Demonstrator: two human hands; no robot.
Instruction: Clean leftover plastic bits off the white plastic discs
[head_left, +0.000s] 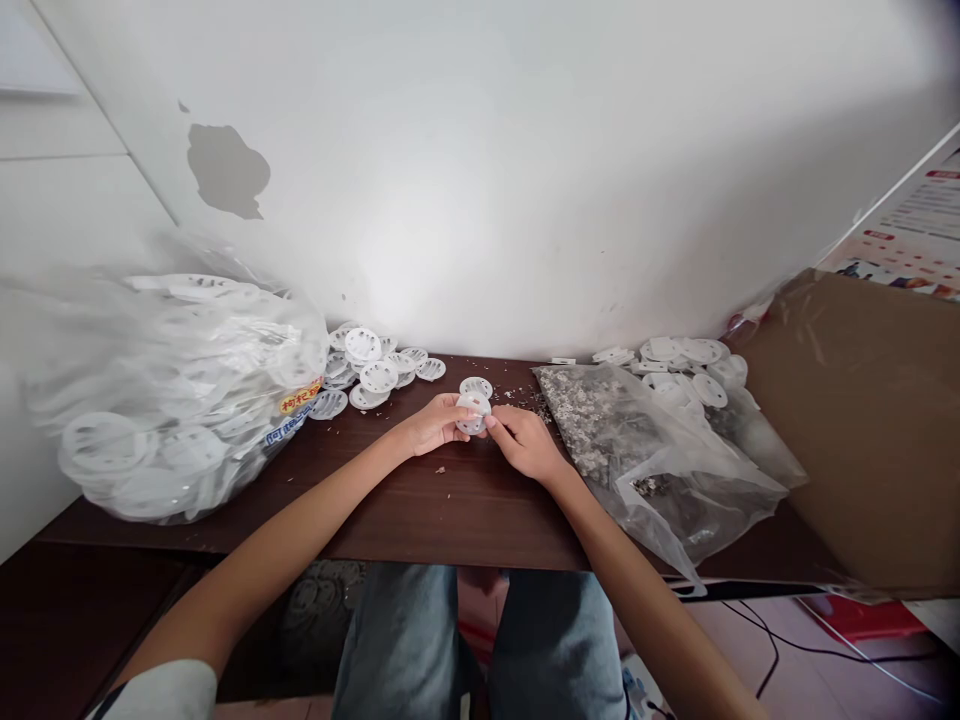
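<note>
A round white plastic disc (475,404) with slots is raised over the dark table, gripped at its left edge by my left hand (436,424), thumb on top. At the disc's right edge is my right hand (523,440), its thumb and index finger pinched together. Whatever those fingertips hold is too small to make out. Just behind lies another white disc (475,386) on the table. Small dark metal bits (534,400) are scattered to the right of it.
A bulging clear bag of discs (187,400) stands at left, beside a loose pile of discs (379,376). On the right are a plastic bag of small metal pieces (592,420), more discs (686,352) and a cardboard box (862,430). The white wall (480,200) closes off the back.
</note>
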